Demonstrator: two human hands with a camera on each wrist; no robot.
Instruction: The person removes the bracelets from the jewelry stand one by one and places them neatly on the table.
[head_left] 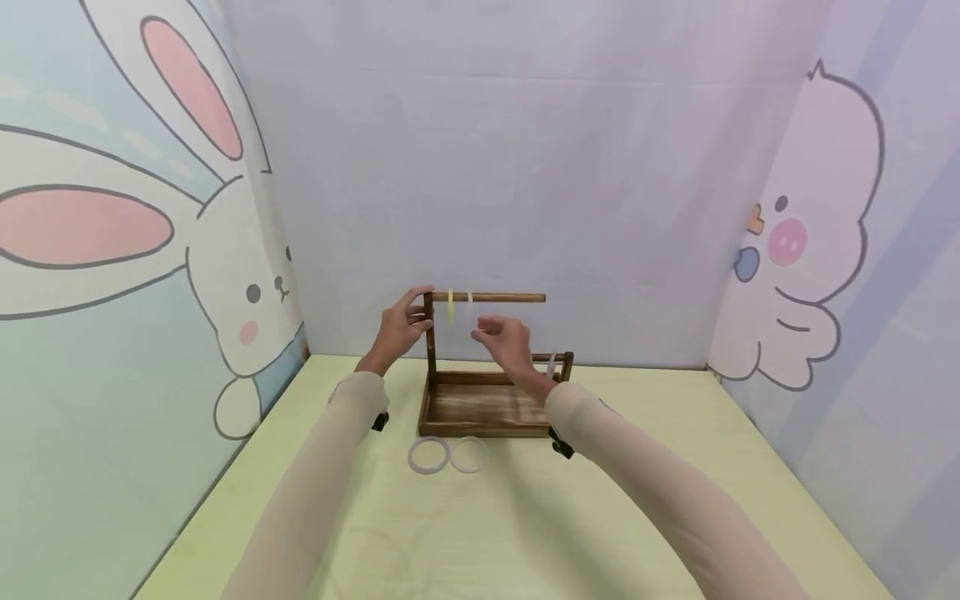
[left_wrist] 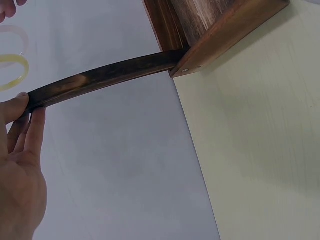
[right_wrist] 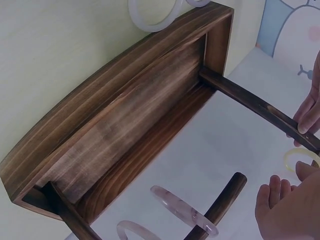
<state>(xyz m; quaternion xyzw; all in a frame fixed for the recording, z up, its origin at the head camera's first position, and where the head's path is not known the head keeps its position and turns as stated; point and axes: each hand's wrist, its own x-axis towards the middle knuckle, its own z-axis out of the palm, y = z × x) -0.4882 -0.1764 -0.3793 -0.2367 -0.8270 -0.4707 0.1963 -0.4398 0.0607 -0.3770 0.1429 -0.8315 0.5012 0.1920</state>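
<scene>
My left hand [head_left: 400, 327] grips the top of the dark upright post [left_wrist: 105, 75] of a wooden stand, thumb on one side and fingers on the other. From the stand's upper bar [head_left: 513, 297] hang a yellow bangle [head_left: 451, 308], nearer the post, and a pale whitish bangle [head_left: 470, 305]. My right hand [head_left: 508, 344] is just below and right of the pale bangle, with its fingers loosely bent and apart from it. Nothing shows in its grasp. In the right wrist view, a shorter bar [right_wrist: 227, 197] carries a pale mottled bangle [right_wrist: 175, 206] and another pale bangle [right_wrist: 121, 227].
The stand's shallow wooden tray base [head_left: 487, 430] sits on the pale yellow-green table [head_left: 637, 500] near the back wall. Two bangles lie flat before it: a pale lilac one [head_left: 429, 471] and a whitish one [head_left: 469, 471]. Cartoon-printed walls enclose both sides.
</scene>
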